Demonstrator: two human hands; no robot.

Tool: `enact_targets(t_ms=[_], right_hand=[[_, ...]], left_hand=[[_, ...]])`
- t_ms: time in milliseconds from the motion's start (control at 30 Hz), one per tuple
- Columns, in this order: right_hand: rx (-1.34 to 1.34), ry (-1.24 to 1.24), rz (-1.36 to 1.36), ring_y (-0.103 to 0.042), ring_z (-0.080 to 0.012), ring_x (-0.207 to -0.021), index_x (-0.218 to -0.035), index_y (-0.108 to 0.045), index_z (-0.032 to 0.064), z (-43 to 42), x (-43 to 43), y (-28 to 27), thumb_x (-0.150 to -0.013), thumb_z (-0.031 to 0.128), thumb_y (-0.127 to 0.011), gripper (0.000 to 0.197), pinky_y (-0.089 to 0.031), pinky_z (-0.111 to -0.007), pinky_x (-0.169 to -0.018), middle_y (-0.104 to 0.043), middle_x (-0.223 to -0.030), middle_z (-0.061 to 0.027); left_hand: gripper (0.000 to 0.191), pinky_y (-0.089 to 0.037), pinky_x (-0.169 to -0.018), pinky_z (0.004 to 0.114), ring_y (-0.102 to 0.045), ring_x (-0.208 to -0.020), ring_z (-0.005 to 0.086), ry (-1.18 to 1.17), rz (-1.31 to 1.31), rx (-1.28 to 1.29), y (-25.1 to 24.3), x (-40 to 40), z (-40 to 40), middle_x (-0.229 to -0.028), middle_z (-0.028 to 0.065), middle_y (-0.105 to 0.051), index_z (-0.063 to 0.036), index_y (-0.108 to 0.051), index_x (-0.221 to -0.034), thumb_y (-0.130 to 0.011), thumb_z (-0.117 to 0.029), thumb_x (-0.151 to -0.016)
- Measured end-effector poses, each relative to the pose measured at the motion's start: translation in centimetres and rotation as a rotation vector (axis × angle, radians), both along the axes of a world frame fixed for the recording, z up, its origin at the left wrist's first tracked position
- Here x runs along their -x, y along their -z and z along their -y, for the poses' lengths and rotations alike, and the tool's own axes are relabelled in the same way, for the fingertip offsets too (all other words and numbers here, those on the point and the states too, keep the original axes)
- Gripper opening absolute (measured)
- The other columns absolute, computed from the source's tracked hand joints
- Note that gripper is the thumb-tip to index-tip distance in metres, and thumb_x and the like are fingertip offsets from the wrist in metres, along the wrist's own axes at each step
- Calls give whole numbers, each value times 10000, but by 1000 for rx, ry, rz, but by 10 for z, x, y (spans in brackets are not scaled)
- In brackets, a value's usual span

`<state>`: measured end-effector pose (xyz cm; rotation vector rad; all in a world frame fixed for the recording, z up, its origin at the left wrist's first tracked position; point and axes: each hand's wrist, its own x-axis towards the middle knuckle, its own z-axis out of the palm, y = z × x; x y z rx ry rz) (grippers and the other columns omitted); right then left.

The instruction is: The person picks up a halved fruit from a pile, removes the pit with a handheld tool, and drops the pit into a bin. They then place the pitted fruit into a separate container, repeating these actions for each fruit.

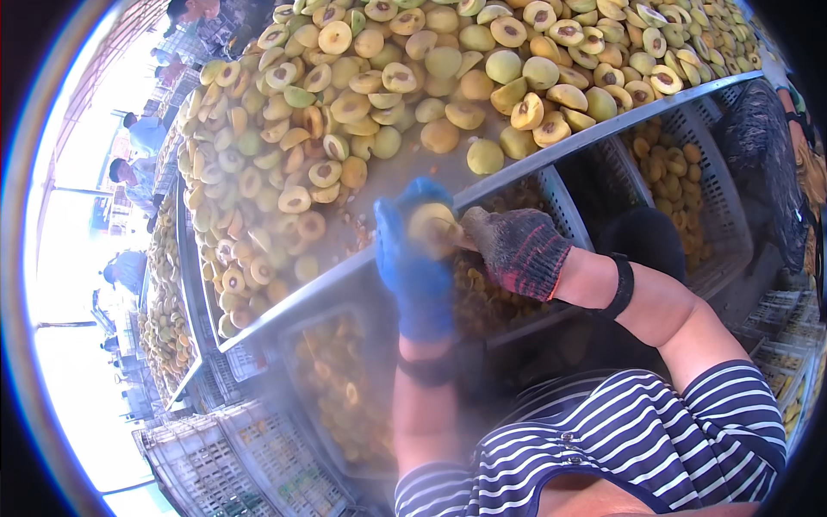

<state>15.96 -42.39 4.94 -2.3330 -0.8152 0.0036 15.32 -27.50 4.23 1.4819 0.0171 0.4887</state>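
Note:
My left hand point(417, 271), in a blue glove, holds a yellowish halved stone fruit point(433, 226) near the metal edge of a work table point(413, 169). Close on its right is my right hand point(517, 249), in a dark knitted glove with red stripes. Its fingers are closed around a small tool point(464, 240) whose tip meets the fruit; most of the tool is hidden in the glove. Beyond both hands, a large heap of halved fruits point(349, 106) covers much of the table, many showing brown stones. Haze blurs the view around my left hand.
Below the table edge stand a plastic crate point(717, 194) of fruit pieces at right and another crate point(291, 362) at lower left. Empty-looking slatted crates point(239, 452) are stacked at bottom left. Several people are at the far left; another fruit-covered table point(169, 310) stands there.

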Motion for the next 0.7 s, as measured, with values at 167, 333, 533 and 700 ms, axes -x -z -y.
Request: enact_targets(t_ms=[167, 333, 533, 700], right_hand=[[-107, -138, 116, -633, -396, -787, -958, -587, 38, -4, 4, 14, -912, 249, -550, 219, -497, -460, -665, -644, -839, -204], [-192, -287, -453, -643, -348, -849, -1023, -590, 31, -7, 2, 2, -795, 204, -670, 297, -506, -413, -740, -656, -895, -185], [-608, -325, -1212, -578, -151, -516, -989, -606, 97, 0, 5, -15, -848, 226, -666, 201, -469, -284, -453, -599, -679, -20], [-617, -324, -1416, -542, -97, -482, -959, -596, 130, -1, 8, -3, -863, 260, -664, 176, -401, -219, -391, -561, -665, 15]], left_hand=[[494, -526, -791, 375, -636, -824, 260, 55, 79, -55, -7, 7, -3, -952, 157, -664, 71, -606, -1081, -389, -369, -1025], [495, -519, -778, 343, -636, -787, 238, 157, 35, -344, -17, 11, -17, -948, 143, -670, 74, -604, -1086, -350, -348, -1037], [509, -523, -760, 355, -639, -774, 246, 89, -12, 308, -7, 16, 2, -867, 155, -670, 69, -630, -1025, -429, -398, -1009], [466, -542, -684, 344, -653, -724, 252, 138, -202, 243, -7, 8, -3, -882, 167, -677, 63, -634, -1027, -456, -367, -1005]])
